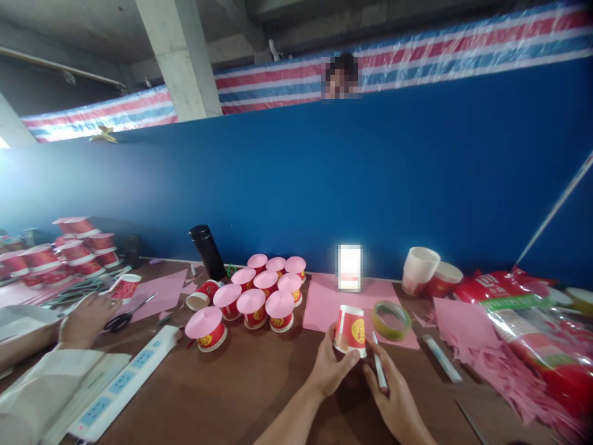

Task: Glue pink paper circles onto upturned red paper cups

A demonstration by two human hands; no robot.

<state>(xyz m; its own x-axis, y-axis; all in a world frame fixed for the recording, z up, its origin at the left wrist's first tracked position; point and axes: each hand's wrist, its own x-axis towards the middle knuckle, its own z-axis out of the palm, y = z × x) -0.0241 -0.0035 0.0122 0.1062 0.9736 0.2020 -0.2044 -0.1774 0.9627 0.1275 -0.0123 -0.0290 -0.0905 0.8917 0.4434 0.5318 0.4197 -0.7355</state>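
Observation:
A red paper cup [351, 330] with a yellow emblem is turned upside down in my left hand [330, 366], fingers and thumb wrapped about its lower part. Just right of it, my right hand [391, 386] grips a slim white pen-like stick [379, 364], its tip pointing up toward the cup. Whether the tip touches the cup I cannot tell. Behind the cup lies a pink paper sheet [319, 303], with a roll of yellowish tape [391, 320] on its right part. To the left stand several upturned red cups with pink paper discs [251, 303] on top.
A black bottle [207, 252] stands by the blue partition [278, 185]. Left are a power strip [125, 383], scissors [123, 318] and a co-worker's hand [86, 318] near another cup. Right are stacked cups [419, 269], pink paper scraps [491, 358] and a bagged cup pack [523, 334].

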